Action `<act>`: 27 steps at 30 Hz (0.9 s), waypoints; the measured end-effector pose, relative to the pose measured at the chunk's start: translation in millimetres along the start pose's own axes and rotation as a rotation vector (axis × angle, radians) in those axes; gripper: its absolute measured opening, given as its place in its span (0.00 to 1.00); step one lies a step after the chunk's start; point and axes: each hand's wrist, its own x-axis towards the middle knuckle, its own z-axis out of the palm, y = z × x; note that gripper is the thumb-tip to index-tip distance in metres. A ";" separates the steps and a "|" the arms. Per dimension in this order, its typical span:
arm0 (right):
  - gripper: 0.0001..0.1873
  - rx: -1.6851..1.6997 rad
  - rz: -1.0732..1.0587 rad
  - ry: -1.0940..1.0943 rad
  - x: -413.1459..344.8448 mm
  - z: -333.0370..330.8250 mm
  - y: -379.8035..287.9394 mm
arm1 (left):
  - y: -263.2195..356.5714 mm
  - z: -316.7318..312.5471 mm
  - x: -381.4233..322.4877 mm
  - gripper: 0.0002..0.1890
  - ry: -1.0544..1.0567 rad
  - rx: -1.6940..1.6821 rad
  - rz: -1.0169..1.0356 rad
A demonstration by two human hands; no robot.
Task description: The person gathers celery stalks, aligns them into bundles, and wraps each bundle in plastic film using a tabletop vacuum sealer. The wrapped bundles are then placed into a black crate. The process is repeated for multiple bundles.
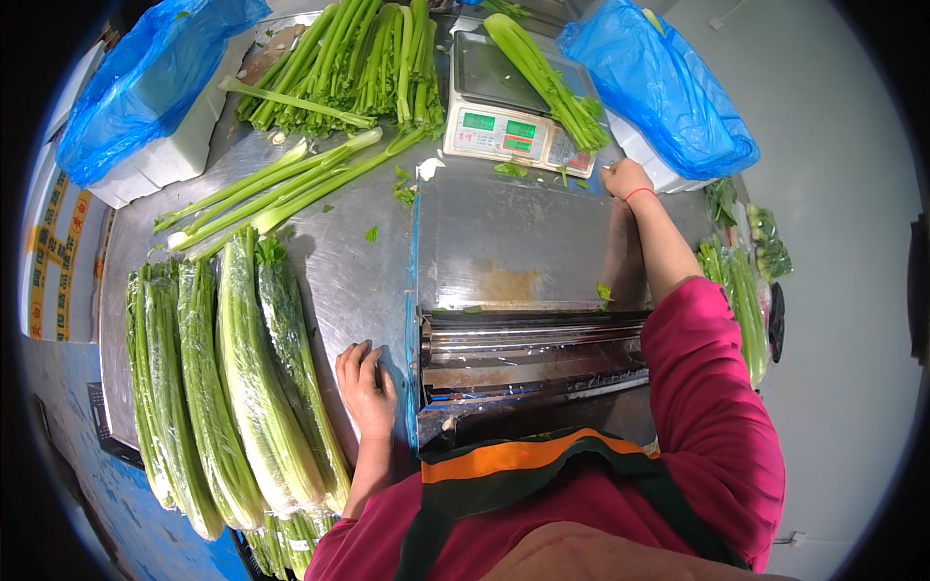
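My left hand [367,387] rests on the steel tabletop with its fingers loosely bent and nothing in them. Just left of it lie several celery bunches in clear film [265,378], side by side. My right hand [626,179] is curled at the far right corner of the film-wrapping machine [534,240], close to the scale's front right corner; whether its fingers hold anything is hidden. A red cord circles that wrist. On the digital scale [476,138], an unwrapped celery bunch [545,80] lies slantwise across the pan and keypad.
Loose celery stalks [290,192] lie before a big celery pile [356,69]. White foam boxes [163,156] lined with blue plastic bags [149,87] stand at both far corners. Film rollers [538,338] sit at the machine's near side. More greens [737,305] are beyond my right arm.
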 end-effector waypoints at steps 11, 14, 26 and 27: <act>0.20 0.047 0.004 0.144 -2.9 0.5 -0.6 | -0.7 -0.8 -1.0 0.16 -0.011 0.020 -0.004; 0.21 0.053 0.024 0.163 -4.5 0.6 -1.5 | -0.8 -0.7 -1.2 0.16 -0.010 0.016 -0.008; 0.17 0.073 -0.019 0.370 -5.1 4.5 2.3 | 0.5 -0.7 0.9 0.14 -0.001 -0.001 0.001; 0.16 0.105 -0.042 0.397 -3.2 5.4 2.5 | 0.0 -0.2 0.9 0.14 0.000 0.002 0.002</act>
